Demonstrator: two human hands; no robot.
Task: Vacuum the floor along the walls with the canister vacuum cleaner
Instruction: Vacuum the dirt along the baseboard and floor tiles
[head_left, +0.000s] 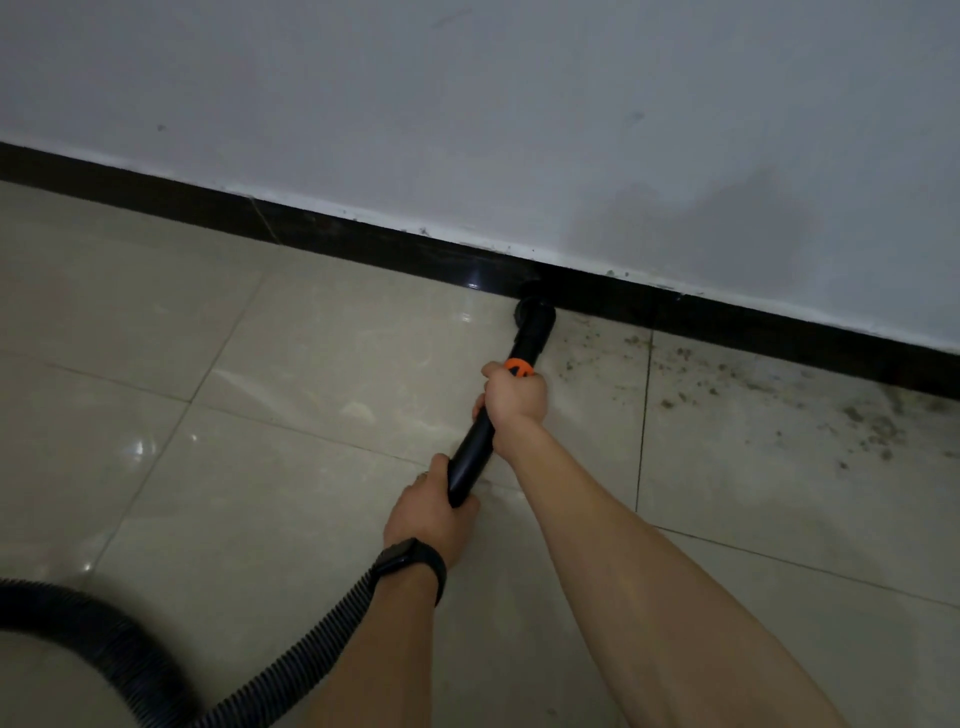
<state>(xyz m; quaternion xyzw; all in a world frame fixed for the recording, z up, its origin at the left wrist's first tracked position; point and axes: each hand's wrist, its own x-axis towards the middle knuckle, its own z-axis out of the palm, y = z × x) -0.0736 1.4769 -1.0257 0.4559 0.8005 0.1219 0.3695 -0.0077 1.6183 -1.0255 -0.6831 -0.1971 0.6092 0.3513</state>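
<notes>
Head view: right grip (517, 397) is wrapping fully around the black wand (470, 457) just below its orange collar (519, 365), centre of frame, fingers curled round the tube. Left grip (431, 512) is closing around the wand's lower end, below and left of the right one, where the ribbed hose (291, 660) is joining. A black watch (410, 564) is sitting on that wrist. Hose is running down-left and looping off the lower left edge. Nozzle (535, 319) is sitting on the floor right at the black skirting board (311, 223), just above centre; it appears to be touching, though dark on dark is making that hard to confirm. Skirting is running diagonally from upper left to the right edge under the grey wall (467, 104). Beige tiled floor (156, 364) is showing glossy left of the nozzle. Brown crumbs and dust (857, 421) are lying scattered on the tiles right of it, along the skirting, middle right of frame
</notes>
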